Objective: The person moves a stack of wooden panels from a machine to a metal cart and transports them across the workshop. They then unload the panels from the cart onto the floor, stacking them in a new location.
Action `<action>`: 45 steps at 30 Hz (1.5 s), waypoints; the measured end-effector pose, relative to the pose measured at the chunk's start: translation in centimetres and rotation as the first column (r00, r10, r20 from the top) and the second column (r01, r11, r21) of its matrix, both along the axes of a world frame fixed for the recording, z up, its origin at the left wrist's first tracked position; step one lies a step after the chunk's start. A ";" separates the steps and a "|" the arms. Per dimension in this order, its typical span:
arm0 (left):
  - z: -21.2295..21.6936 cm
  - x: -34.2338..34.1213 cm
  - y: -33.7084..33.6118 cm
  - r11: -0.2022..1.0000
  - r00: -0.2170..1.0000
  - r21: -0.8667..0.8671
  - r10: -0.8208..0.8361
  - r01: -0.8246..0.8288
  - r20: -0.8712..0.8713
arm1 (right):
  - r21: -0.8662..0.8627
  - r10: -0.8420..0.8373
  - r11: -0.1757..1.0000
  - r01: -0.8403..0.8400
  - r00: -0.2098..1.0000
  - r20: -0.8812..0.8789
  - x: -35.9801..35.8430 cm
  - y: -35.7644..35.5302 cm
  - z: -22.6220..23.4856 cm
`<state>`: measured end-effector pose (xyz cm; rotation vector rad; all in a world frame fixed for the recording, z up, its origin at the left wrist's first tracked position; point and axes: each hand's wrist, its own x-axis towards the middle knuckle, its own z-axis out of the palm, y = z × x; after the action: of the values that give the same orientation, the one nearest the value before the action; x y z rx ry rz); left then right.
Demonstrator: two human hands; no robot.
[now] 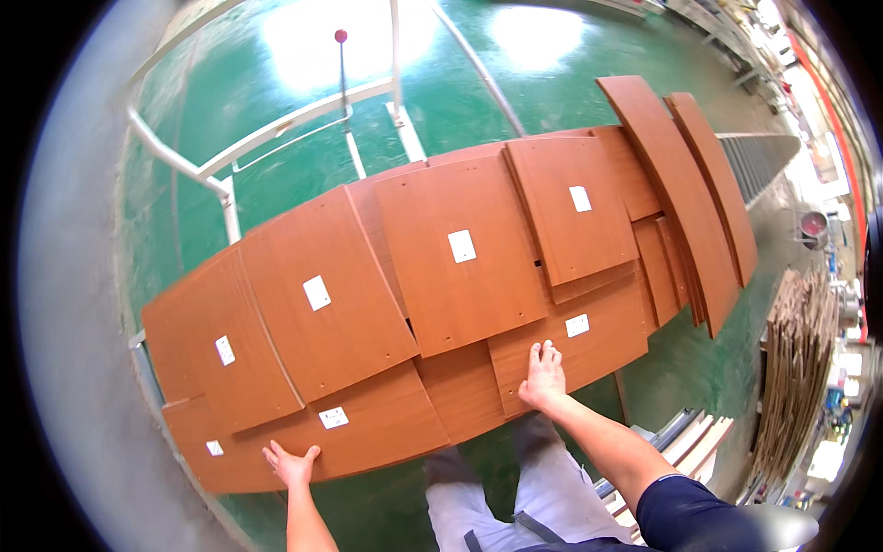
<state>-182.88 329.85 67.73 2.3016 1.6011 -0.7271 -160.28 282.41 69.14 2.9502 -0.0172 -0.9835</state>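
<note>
Reddish-brown wood panels, most with a white label, lie overlapping on a long surface before me. My left hand [291, 465] rests with spread fingers on the near edge of a front-left panel [386, 419]. Further right, my right hand [544, 374] lies on another near panel [607, 340], just below its white label [577, 325]; its fingers are stretched out. Neither hand grips anything. Behind them lie larger panels, among them a left one [322, 248], a middle one [460, 294] and a right one [575, 244].
Long narrow boards [676, 193] lie across the stack's right end. A white metal frame [267, 138] with a red-knobbed lever [341, 37] stands beyond on green floor. At right is a pile of brown sheets [796, 377]. Pale strips [694, 442] lie near my right arm.
</note>
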 end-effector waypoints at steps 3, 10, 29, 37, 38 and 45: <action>0.0 -1.5 -2.7 0.993 0.999 0.113 0.026 -0.023 -0.022 | 0.011 0.078 0.997 -0.078 0.997 -0.002 -0.2 0.3 0.1; 2.1 9.9 -23.3 0.869 0.870 -0.091 -0.470 0.486 0.151 | 0.368 0.150 0.910 -0.193 0.979 0.142 0.6 -5.9 0.9; 0.5 20.4 -40.4 0.874 0.877 -0.169 -0.474 0.457 -0.078 | 0.025 -0.081 0.997 0.078 0.985 0.154 12.7 -36.1 -2.5; 0.5 19.5 -41.3 0.927 0.951 -0.212 -0.308 0.309 0.037 | -0.050 -0.149 0.988 0.149 0.989 0.015 14.8 -34.3 0.7; 0.7 19.7 -41.5 0.927 0.950 -0.211 -0.310 0.310 0.035 | -0.044 -0.161 0.986 0.161 0.987 0.013 14.7 -34.7 0.7; 1.7 20.1 -42.3 0.940 0.958 -0.189 -0.285 0.284 0.021 | 0.032 -0.205 0.978 0.205 0.979 0.002 14.4 -34.9 0.5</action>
<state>-162.80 287.59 69.44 2.4124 1.1529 -0.9098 -145.91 247.48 69.60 3.0266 -0.3150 -1.0061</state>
